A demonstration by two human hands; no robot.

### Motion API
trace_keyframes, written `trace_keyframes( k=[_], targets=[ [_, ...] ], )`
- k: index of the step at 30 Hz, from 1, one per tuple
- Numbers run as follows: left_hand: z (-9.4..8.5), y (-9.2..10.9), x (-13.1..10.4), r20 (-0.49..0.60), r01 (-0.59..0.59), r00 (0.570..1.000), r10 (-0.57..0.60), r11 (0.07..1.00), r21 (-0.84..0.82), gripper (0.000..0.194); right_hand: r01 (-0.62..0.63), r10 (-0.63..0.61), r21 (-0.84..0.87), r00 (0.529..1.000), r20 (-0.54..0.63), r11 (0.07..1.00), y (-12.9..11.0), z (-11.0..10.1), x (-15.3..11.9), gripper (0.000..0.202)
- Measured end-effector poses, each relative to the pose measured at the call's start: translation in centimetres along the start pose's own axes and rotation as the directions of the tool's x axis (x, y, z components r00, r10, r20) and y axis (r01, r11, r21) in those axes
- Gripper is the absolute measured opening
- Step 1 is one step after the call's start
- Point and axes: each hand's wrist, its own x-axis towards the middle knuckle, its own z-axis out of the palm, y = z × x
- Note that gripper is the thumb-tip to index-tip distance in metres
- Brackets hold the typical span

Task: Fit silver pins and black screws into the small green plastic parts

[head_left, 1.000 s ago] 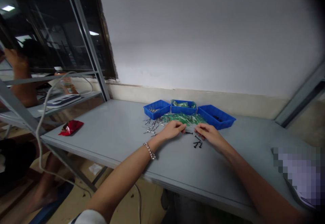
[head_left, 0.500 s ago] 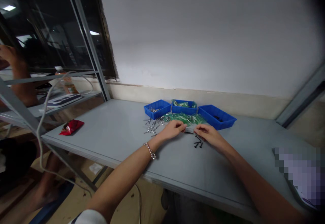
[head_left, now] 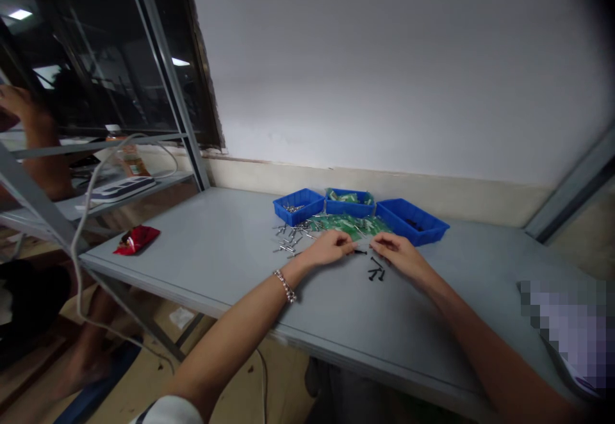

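Observation:
My left hand (head_left: 334,246) is closed, thumb and fingertips pinched together over the table. Facing it a short gap away, my right hand (head_left: 396,251) is also pinched. Something small and pale or clear shows faintly between the fingertips; I cannot make out what it is. Several black screws (head_left: 374,274) lie just below the right fingers, and another black screw (head_left: 360,252) is beside the left fingertips. Loose silver rivet-like pins (head_left: 288,244) are scattered left of my left hand. Behind both hands lie green-printed clear plastic packets (head_left: 343,223).
Along the wall stand a blue bin (head_left: 298,214) with silver pins, a blue bin (head_left: 350,209) with green packets and a blue bin (head_left: 423,235) with dark pieces. A red packet (head_left: 137,240) lies left. Another person's arm (head_left: 41,148) shows beyond the metal frame (head_left: 166,59).
Both hands stay nearly in place, with small finger movements. The pale thing between the fingertips shows less than before. Slightly more of the black screw by my left fingers is visible.

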Motion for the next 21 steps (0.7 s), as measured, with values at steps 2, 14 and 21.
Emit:
trace_keyframes(
  k=[2,14,21],
  targets=[
    [-0.1,0.0,0.0,-0.009,0.001,1.000,-0.001,1.000,-0.001,0.029,0.003,-0.003,-0.001,1.000,0.004,1.000,0.1,0.0,0.0,0.026],
    [-1.0,1.0,-0.2,-0.062,-0.013,0.998,0.014,1.000,0.025,0.027,-0.001,0.001,0.022,1.000,0.021,1.000,0.9,-0.1,0.2,0.025],
    [-5.8,-0.7,-0.6,-0.617,0.182,0.786,0.044,0.937,0.299,0.023,-0.018,0.018,-0.005,0.999,-0.031,1.000,2.0,0.0,0.5,0.028]
  ],
)
